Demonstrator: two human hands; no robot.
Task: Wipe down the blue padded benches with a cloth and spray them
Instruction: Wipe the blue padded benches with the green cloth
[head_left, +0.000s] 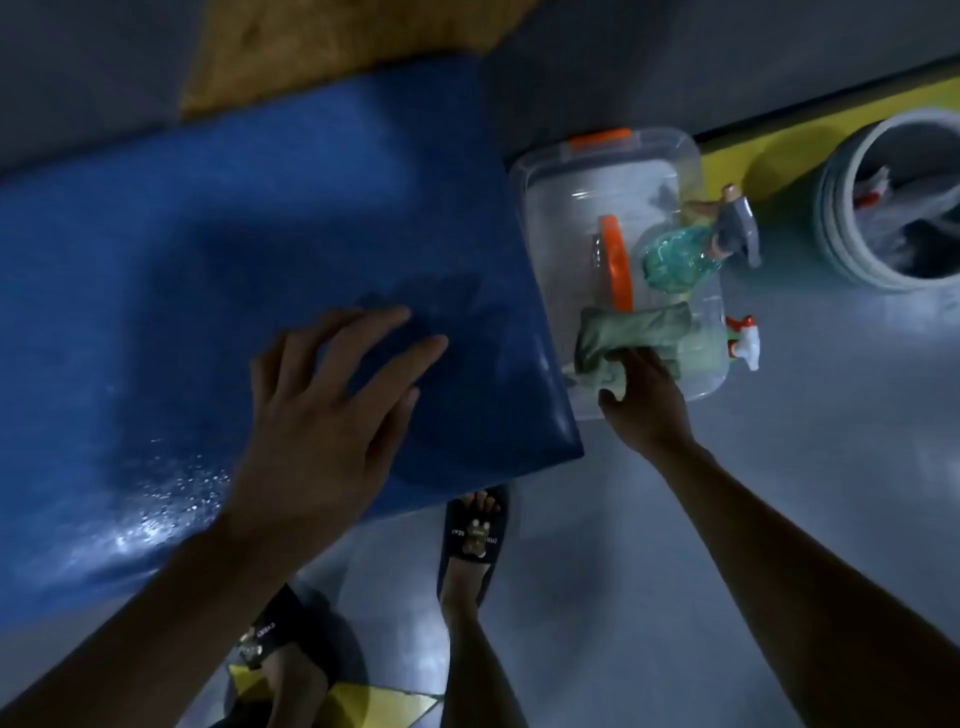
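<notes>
A blue padded bench (218, 249) fills the left half of the head view, with wet droplets glinting near its front edge. My left hand (332, 410) lies flat over the bench's right end with fingers spread. My right hand (641, 400) grips a grey-green cloth (628, 335) at the front edge of a clear plastic box (587, 187) on the floor beside the bench. A green spray bottle (680, 257) with a grey trigger lies on the box. A second sprayer with a white and red head (743, 338) sits at the box's right side.
A grey bucket (852, 218) holding rags stands at the far right. A yellow floor stripe (810, 130) runs behind the box. A brown mat (332, 47) lies beyond the bench. My sandalled feet (472, 540) stand on the grey floor just in front of the bench.
</notes>
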